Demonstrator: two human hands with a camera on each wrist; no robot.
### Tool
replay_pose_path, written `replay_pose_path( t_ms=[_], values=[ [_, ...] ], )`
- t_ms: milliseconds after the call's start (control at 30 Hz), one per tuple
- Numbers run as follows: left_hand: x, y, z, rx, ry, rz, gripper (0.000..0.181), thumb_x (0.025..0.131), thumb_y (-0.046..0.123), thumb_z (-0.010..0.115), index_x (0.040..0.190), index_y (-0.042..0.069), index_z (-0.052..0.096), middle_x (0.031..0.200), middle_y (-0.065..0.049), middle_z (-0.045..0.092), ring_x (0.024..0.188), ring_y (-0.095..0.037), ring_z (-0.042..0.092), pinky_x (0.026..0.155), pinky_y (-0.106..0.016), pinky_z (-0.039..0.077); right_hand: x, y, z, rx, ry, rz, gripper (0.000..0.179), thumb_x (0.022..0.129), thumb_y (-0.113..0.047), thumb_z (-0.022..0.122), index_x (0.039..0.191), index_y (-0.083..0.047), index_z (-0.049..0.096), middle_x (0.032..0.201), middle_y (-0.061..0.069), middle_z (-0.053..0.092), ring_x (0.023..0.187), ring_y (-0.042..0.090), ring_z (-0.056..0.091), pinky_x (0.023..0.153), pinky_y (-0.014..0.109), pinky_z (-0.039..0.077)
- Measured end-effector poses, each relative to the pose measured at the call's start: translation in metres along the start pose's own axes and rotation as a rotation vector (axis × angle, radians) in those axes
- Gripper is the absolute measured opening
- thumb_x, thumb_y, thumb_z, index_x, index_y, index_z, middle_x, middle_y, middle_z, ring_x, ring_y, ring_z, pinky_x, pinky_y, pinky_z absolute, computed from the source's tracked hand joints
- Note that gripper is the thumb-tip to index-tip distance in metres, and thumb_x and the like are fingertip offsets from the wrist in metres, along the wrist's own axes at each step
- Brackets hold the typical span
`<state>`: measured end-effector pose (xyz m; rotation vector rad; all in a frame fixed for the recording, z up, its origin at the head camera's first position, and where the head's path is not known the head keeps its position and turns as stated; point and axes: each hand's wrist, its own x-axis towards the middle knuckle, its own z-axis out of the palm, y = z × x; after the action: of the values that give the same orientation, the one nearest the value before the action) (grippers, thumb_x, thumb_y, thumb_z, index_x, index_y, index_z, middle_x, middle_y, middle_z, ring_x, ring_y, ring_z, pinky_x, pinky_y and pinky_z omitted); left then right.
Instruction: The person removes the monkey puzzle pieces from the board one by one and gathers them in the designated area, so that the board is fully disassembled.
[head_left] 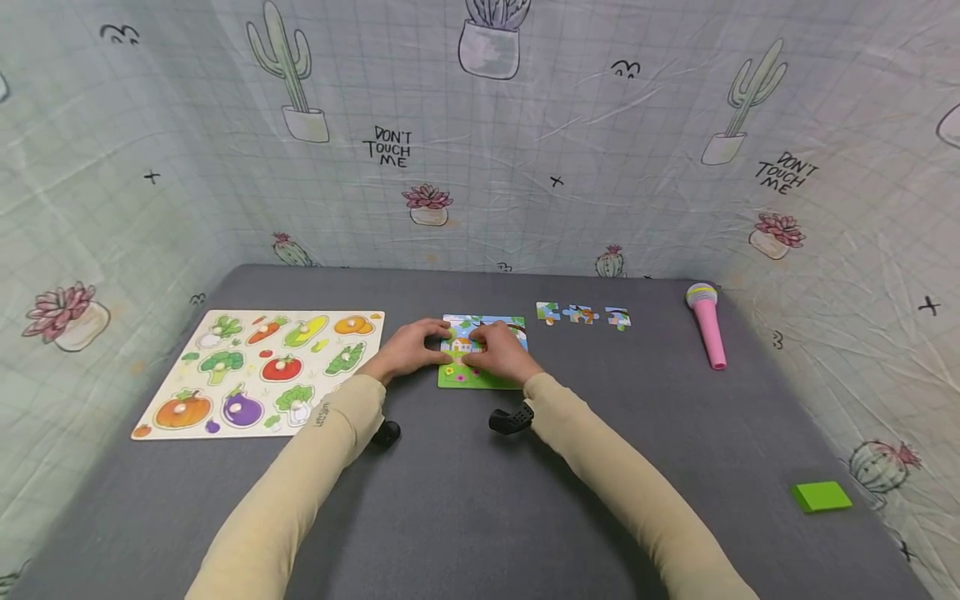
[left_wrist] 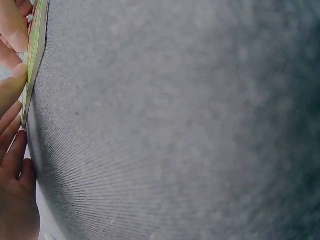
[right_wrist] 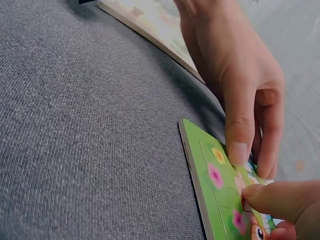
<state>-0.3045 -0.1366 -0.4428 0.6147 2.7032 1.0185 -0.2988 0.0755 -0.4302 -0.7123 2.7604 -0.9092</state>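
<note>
A small jigsaw puzzle board with a green border and flower pictures lies flat at mid-table. My left hand is at its left side, thumb on the board's face and fingers along the edge. From the right, my right hand reaches over the board; its thumb and fingers pinch a small puzzle piece low against the surface, mostly hidden by the fingers. Behind and to the right lie three loose puzzle pieces: one piece, a middle piece and a right piece.
A large vegetable puzzle board lies on the left, partly under my left forearm. A pink toy microphone rests at the back right. Near the right edge is a green block. Printed cloth walls rise behind and at both sides.
</note>
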Motion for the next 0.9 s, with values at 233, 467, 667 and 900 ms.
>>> replay_pose_path(
  t_ms=[233,467,667,900],
  values=[
    [0.0001,0.0027,-0.0006,0.014,-0.005,-0.003,0.047,0.088,0.023,0.074,0.128,0.001,0.063,0.147,-0.012,0.046,0.140,-0.032,0.036,0.116,-0.046,0.030,0.0019,-0.0032,0.0025,-0.003,-0.025,0.114,0.045,0.091,-0.026,0.071,0.128,-0.002,0.061,0.118,0.014,0.059,0.109,0.026,0.047,0.095,0.040,0.045],
    [0.0012,0.0027,-0.0002,0.013,-0.002,0.001,0.047,0.088,0.023,0.074,0.128,0.001,0.063,0.147,-0.012,0.047,0.139,-0.032,0.036,0.116,-0.046,0.030,0.0001,-0.0037,0.0019,0.042,-0.023,0.158,0.044,0.091,-0.027,0.072,0.126,-0.004,0.059,0.108,0.011,0.051,0.098,0.023,0.044,0.083,0.038,0.044],
    [0.0028,0.0018,0.0004,0.023,0.005,0.012,0.047,0.088,0.023,0.074,0.129,0.001,0.063,0.146,-0.012,0.047,0.139,-0.032,0.037,0.115,-0.046,0.030,0.0000,-0.0042,0.0020,0.060,-0.011,0.173,0.044,0.091,-0.027,0.072,0.125,-0.005,0.058,0.103,0.010,0.047,0.092,0.022,0.042,0.077,0.037,0.041],
    [0.0004,0.0042,0.0003,0.038,0.003,0.015,0.048,0.088,0.022,0.075,0.128,-0.001,0.062,0.145,-0.013,0.048,0.138,-0.033,0.038,0.114,-0.048,0.032,-0.0027,-0.0050,0.0056,0.136,0.042,0.151,0.042,0.088,-0.020,0.075,0.122,-0.003,0.057,0.110,0.013,0.054,0.098,0.025,0.049,0.086,0.039,0.045]
  ],
)
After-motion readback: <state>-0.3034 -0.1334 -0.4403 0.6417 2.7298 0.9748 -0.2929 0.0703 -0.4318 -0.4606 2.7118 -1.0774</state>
